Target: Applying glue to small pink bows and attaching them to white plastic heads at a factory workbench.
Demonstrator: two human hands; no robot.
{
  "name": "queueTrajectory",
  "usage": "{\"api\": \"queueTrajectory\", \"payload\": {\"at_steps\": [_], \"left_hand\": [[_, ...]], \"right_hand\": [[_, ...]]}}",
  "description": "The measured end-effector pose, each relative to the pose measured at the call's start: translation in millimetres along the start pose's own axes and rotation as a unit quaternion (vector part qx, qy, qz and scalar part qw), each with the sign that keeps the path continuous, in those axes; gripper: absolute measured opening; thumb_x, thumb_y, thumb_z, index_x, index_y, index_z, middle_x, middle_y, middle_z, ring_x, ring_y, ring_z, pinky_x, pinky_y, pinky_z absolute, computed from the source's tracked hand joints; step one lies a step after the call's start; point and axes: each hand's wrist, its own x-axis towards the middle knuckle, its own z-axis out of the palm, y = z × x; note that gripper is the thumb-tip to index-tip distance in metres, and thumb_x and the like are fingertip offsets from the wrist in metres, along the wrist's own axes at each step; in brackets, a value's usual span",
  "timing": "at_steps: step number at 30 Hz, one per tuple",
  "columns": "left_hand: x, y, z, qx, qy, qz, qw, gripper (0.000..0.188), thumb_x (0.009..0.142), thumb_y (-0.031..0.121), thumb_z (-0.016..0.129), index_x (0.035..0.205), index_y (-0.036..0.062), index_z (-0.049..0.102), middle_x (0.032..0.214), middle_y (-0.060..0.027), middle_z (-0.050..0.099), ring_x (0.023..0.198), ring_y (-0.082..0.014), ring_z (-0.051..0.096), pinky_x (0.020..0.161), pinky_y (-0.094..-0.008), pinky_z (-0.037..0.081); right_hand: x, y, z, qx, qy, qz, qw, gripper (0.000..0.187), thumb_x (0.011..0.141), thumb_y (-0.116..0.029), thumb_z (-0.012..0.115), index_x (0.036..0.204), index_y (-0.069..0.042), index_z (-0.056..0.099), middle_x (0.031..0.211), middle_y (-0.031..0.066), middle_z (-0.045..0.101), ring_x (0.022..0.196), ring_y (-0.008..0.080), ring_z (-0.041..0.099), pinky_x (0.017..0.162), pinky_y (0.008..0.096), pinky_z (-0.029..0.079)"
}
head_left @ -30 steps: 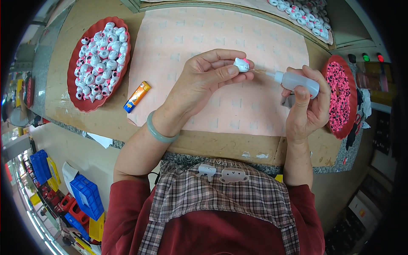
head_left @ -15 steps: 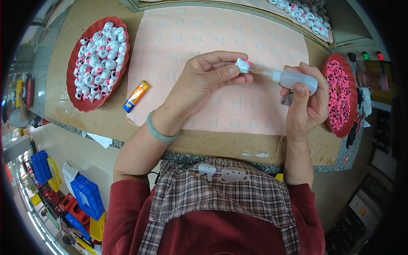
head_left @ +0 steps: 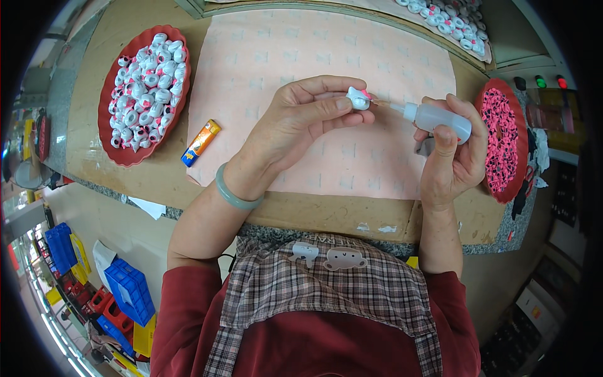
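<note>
Between the thumb and fingers of my left hand (head_left: pixel 308 110) is a small white figurine head (head_left: pixel 357 98) with pointed ears and a pink bit at its right side. My right hand (head_left: pixel 455 147) is wrapped round a translucent squeeze bottle (head_left: pixel 441 122), tilted with its thin nozzle (head_left: pixel 387 105) pointing left at the head. The tip is very close to the pink bit; whether they touch I cannot tell. Something greyish (head_left: pixel 424 147) shows below the fingers of that hand, too hidden to name.
On the left, a red scalloped tray (head_left: pixel 107 135) holds many white pieces. Another red tray (head_left: pixel 521 151), on the right, is heaped with small pink-and-black pieces. A yellow-and-blue packet (head_left: pixel 201 142) lies on the pink sheet's (head_left: pixel 276 169) left edge. More white pieces (head_left: pixel 449 25) lie on the far-right shelf.
The white head has turned slightly in my left fingers, its pink bit now facing the nozzle more. The bottle's nozzle has shifted a little to the right.
</note>
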Motion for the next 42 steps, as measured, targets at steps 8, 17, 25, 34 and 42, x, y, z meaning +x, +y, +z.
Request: {"api": "queueTrajectory", "payload": {"at_steps": [8, 17, 25, 34, 42], "left_hand": [[1.6, 2.0, -0.2, -0.069, 0.002, -0.007, 0.998, 0.029, 0.089, 0.005, 0.053, 0.115, -0.0075, 0.054, 0.106, -0.0211, 0.062, 0.095, -0.0268, 0.064, 0.087, -0.0309, 0.052], [1.0, 2.9, -0.8, -0.079, -0.004, -0.012, 0.997, 0.029, 0.089, 0.003, 0.051, 0.116, -0.0080, 0.053, 0.108, -0.0221, 0.061, 0.095, -0.0272, 0.064, 0.087, -0.0306, 0.052], [1.3, 2.7, -0.7, -0.075, -0.001, -0.016, 0.997, 0.029, 0.089, 0.003, 0.051, 0.115, -0.0082, 0.053, 0.107, -0.0218, 0.061, 0.095, -0.0269, 0.064, 0.086, -0.0302, 0.052], [1.4, 3.3, -1.2, -0.082, -0.015, -0.019, 0.996, 0.029, 0.089, 0.005, 0.050, 0.115, -0.0081, 0.053, 0.106, -0.0227, 0.061, 0.094, -0.0255, 0.064, 0.086, -0.0292, 0.052], [1.8, 2.2, -2.4, -0.095, -0.019, -0.017, 0.995, 0.030, 0.089, 0.005, 0.050, 0.115, -0.0085, 0.052, 0.107, -0.0242, 0.060, 0.094, -0.0255, 0.064, 0.085, -0.0290, 0.053]], "right_hand": [[1.8, -0.1, -1.6, 0.028, 0.010, 0.010, 1.000, 0.033, 0.092, -0.018, 0.054, 0.116, 0.003, 0.048, 0.092, 0.0200, 0.062, 0.063, 0.0161, 0.055, 0.058, 0.0259, 0.046], [2.1, 2.4, 0.2, 0.038, 0.019, 0.002, 0.999, 0.032, 0.092, -0.018, 0.054, 0.116, 0.003, 0.048, 0.091, 0.0198, 0.062, 0.062, 0.0162, 0.055, 0.058, 0.0256, 0.046], [2.2, 1.0, 0.4, 0.032, 0.011, 0.007, 0.999, 0.032, 0.092, -0.018, 0.054, 0.116, 0.003, 0.048, 0.090, 0.0193, 0.062, 0.062, 0.0158, 0.055, 0.057, 0.0255, 0.046], [1.7, 0.4, 0.9, 0.021, 0.016, 0.008, 1.000, 0.032, 0.092, -0.019, 0.054, 0.116, 0.003, 0.048, 0.089, 0.0181, 0.062, 0.062, 0.0147, 0.054, 0.057, 0.0249, 0.045], [1.7, 1.0, 0.7, 0.030, 0.013, 0.003, 0.999, 0.032, 0.092, -0.019, 0.053, 0.116, 0.003, 0.047, 0.089, 0.0183, 0.062, 0.062, 0.0155, 0.055, 0.057, 0.0251, 0.045]]}}
